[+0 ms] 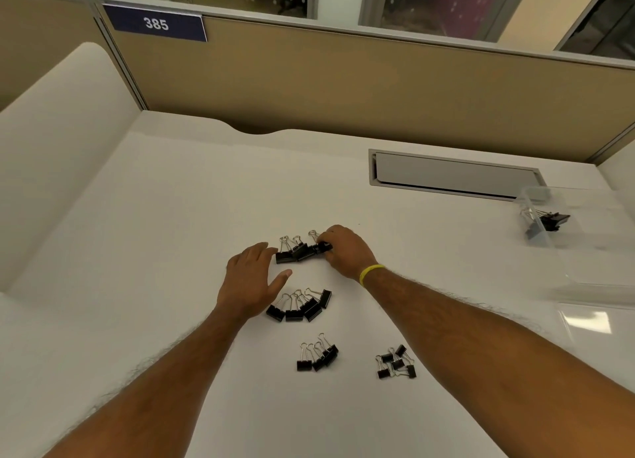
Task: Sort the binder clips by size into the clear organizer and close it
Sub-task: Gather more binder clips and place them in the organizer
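Black binder clips lie in groups on the white desk. The farthest group of large clips [292, 251] sits between my hands. My right hand [345, 251] grips the right end of that group, fingers curled on a clip. My left hand [251, 282] rests open at the group's left end, fingertips touching it. A second group [302, 306] lies just under my left thumb. A smaller group [318, 354] and the smallest clips [397, 363] lie nearer me. The clear organizer [584, 244] stands open at the far right with several big clips [549, 221] in its far-left compartment.
A grey cable hatch [453, 174] is set into the desk behind the organizer. Tan partition walls [343, 86] close off the back, and a white side panel [62, 155] rises on the left. The organizer's clear lid [598, 320] lies open at the right edge.
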Demonstrator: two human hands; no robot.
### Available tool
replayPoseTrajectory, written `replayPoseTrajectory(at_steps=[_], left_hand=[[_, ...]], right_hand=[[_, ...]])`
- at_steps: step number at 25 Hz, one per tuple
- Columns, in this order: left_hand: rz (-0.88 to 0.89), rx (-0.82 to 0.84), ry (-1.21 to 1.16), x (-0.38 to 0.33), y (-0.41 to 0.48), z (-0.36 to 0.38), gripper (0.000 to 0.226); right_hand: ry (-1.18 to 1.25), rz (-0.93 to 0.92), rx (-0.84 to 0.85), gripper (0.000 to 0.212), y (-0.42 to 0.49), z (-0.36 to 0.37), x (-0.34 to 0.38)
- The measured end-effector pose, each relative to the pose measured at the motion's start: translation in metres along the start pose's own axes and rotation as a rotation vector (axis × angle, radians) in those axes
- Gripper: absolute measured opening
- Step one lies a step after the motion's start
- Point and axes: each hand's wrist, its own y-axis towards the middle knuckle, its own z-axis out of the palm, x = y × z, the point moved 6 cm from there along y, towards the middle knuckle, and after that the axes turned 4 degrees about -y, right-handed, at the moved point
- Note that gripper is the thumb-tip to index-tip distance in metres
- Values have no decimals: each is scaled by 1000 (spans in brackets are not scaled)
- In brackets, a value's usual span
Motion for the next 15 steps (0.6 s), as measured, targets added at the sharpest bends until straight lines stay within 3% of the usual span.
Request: replayPoseTrajectory(at_steps=[5, 9, 12, 15], left_hand=[[-12, -18, -24, 3, -1, 0, 73], [-33, -76, -140, -3, 3, -7, 61], [-73, -165, -410, -18, 8, -15, 49], [-311, -140, -909, -30, 21, -13, 43]], right_hand=[[5, -17, -23, 21, 1, -8, -3], [277, 21, -162, 23, -11, -17, -3], [477, -54, -274, 29, -21, -27, 18], [559, -140, -314, 26, -27, -31, 50]])
